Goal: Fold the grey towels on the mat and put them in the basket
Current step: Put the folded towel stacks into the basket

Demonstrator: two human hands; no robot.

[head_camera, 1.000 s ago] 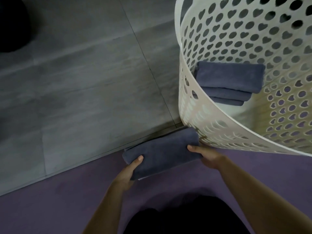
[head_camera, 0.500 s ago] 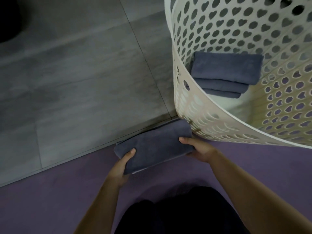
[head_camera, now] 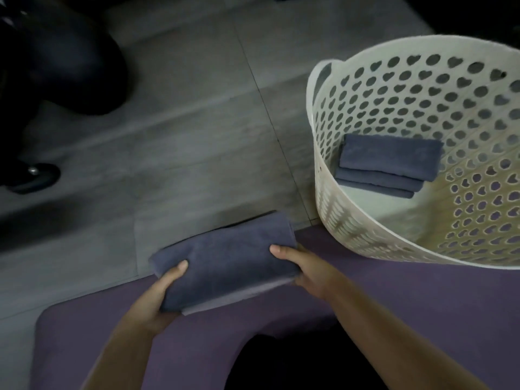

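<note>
A folded grey towel (head_camera: pixel 225 260) is held between both hands above the front edge of the purple mat (head_camera: pixel 394 299). My left hand (head_camera: pixel 160 296) grips its near left end, thumb on top. My right hand (head_camera: pixel 301 266) grips its right end. To the right stands a white basket (head_camera: pixel 332 209) with heart-shaped holes. Inside it lies a stack of folded grey towels (head_camera: pixel 389 156), apart from the held towel.
Grey floor tiles (head_camera: pixel 183 153) stretch beyond the mat. A dark rounded object (head_camera: pixel 70 66) and a dark wheel-like part (head_camera: pixel 36 175) sit at the far left. My dark clothing (head_camera: pixel 295 367) fills the bottom centre.
The towel has come up off the mat in both hands. The view has pulled back, so the whole basket rim and the dark object at the left now show.
</note>
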